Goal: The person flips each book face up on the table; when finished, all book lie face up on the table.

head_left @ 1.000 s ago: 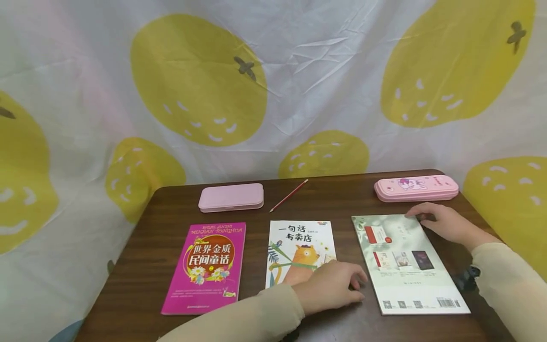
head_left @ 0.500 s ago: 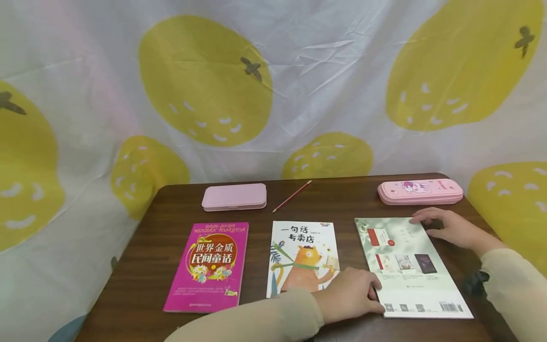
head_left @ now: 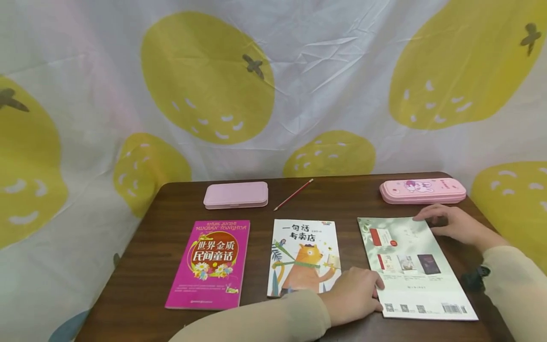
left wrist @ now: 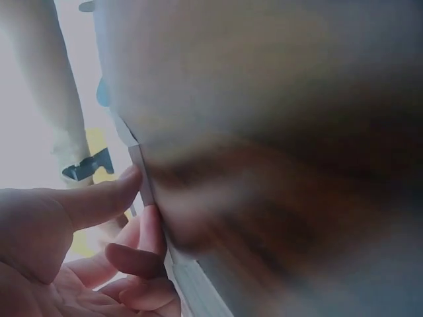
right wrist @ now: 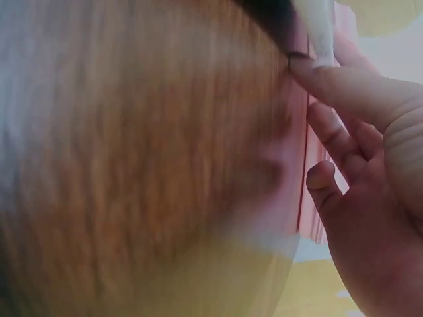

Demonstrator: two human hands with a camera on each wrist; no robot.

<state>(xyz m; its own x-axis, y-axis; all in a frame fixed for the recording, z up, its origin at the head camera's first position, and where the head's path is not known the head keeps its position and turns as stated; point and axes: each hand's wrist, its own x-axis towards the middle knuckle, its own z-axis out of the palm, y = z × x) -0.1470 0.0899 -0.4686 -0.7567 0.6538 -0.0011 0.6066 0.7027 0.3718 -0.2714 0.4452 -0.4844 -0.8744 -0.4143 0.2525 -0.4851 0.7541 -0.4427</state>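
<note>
A pale green and white book (head_left: 416, 289) lies flat at the table's right side, with small pictures of books, QR codes and a barcode on its upper face. At its lower left edge rests my left hand (head_left: 352, 294), thumb and fingertips touching the side without wrapping it. The left wrist view shows the thumb (left wrist: 109, 198) against that thin edge. My right hand (head_left: 455, 225) pinches the far right corner between thumb and index finger. Beside the left hand is a white book with a cartoon cat (head_left: 305, 256), its lower right corner hidden by hand and sleeve.
A magenta book (head_left: 209, 263) lies at the table's left. Along the back are a plain pink case (head_left: 236, 194), a red pencil (head_left: 293, 194) and a pink pencil case with a rabbit print (head_left: 423, 191). Behind the brown table (head_left: 145, 256) hangs a lemon-patterned cloth (head_left: 333, 85).
My left hand has moved right, from over the cat book to the edge of the green and white book. The right hand stays at the far corner. The head view has shifted slightly.
</note>
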